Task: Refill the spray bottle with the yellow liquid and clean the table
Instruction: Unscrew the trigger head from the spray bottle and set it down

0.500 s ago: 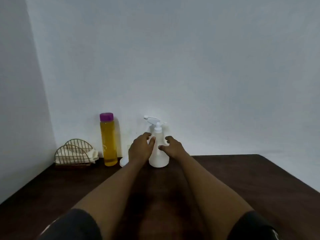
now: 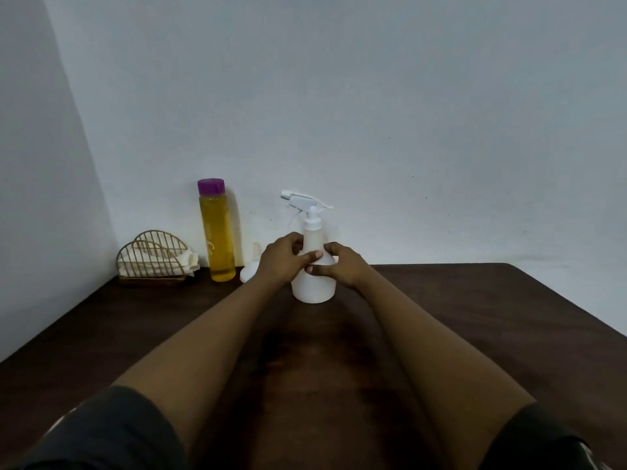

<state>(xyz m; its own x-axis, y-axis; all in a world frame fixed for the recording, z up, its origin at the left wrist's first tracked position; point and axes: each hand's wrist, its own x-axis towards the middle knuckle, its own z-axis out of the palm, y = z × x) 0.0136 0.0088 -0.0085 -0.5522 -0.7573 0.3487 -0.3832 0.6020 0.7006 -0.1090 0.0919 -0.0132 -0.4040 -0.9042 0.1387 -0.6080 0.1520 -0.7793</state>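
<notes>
Head view: both hands' fingers clamp the upright spray bottle (image 2: 312,266), left hand (image 2: 283,259) and right hand (image 2: 342,264) on opposite sides. Its trigger head (image 2: 305,201) sits straight above them, so either hand is equally near to unscrew it.

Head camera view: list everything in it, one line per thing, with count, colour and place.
Spray bottle: one, white, back centre of the table, upright, trigger head on.
Yellow liquid bottle: one, clear with purple cap, left of the spray bottle, near the wall.
Funnel: one, white, between the two bottles, partly hidden.
Wire holder: one, gold, back left corner, holding cream cloths.
Table: one, dark brown.
Walls: white.
Left hand: grip on the spray bottle's left side.
Right hand: grip on its right side.
</notes>
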